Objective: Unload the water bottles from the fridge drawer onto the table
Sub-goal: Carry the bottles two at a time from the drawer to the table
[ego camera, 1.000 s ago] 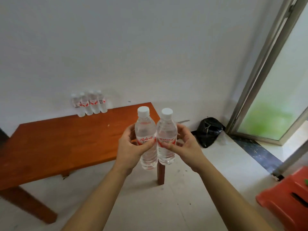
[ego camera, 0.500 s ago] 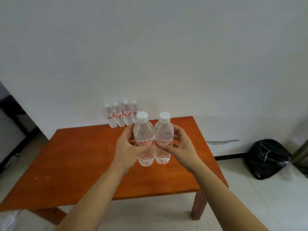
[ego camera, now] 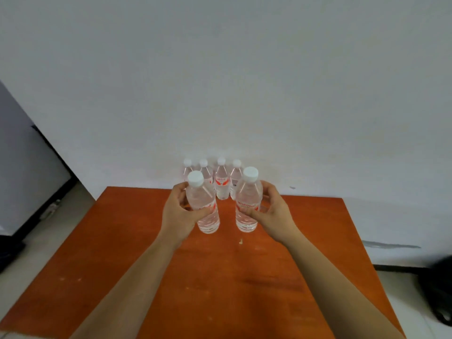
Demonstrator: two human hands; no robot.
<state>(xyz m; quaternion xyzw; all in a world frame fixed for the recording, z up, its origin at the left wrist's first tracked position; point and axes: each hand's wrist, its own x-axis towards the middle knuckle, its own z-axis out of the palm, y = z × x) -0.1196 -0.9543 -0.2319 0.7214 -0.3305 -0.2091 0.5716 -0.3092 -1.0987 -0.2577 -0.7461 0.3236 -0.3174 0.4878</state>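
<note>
My left hand (ego camera: 179,216) grips a clear water bottle (ego camera: 204,211) with a white cap and red label, held upright above the orange wooden table (ego camera: 220,277). My right hand (ego camera: 274,214) grips a second identical water bottle (ego camera: 247,204), also upright, a small gap apart from the first. Both bottles hover over the far middle of the table. Behind them, several more bottles (ego camera: 222,182) stand in a row at the table's far edge against the white wall. The fridge drawer is not in view.
A white wall (ego camera: 220,81) rises right behind the table. A grey appliance or cabinet side (ego camera: 22,172) stands at the left. A black bag (ego camera: 437,289) lies on the floor at the right. A small crumb (ego camera: 241,241) sits on the tabletop.
I have come closer to the table and now face it squarely. Both hands moved forward over the tabletop toward the row of bottles, and the two held bottles have spread apart.
</note>
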